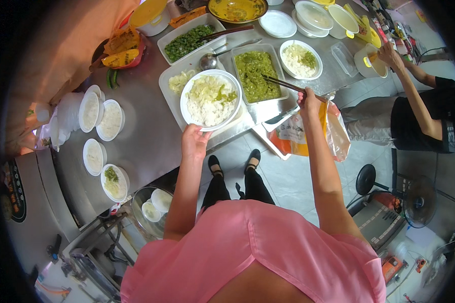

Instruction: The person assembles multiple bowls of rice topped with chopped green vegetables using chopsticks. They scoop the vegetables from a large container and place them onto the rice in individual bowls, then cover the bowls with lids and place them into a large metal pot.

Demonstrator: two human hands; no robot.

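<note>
My left hand (pixel 195 141) grips the near rim of a white plastic bowl (pixel 211 100), tilted slightly above a pale tray. White rice fills it, topped with shredded pale vegetable and a little chopped green relish at the right. In my right hand (pixel 310 101) is a pair of dark chopsticks (pixel 288 84). Their tips reach into the chopped green relish (pixel 258 74) in a clear rectangular plastic container (pixel 277 99). More shredded vegetable (pixel 180 80) lies in the pale tray (pixel 169 99), partly hidden by the bowl, beside a metal ladle (pixel 208 61).
Another topped rice bowl (pixel 298 60) stands right of the relish. Chopped green herbs (pixel 187 42) fill a box behind. Several rice bowls (pixel 110 120) stand at left. A co-worker (pixel 413 106) reaches over a pale tub (pixel 371 62) at right. Plastic bags (pixel 307 130) hang below the table edge.
</note>
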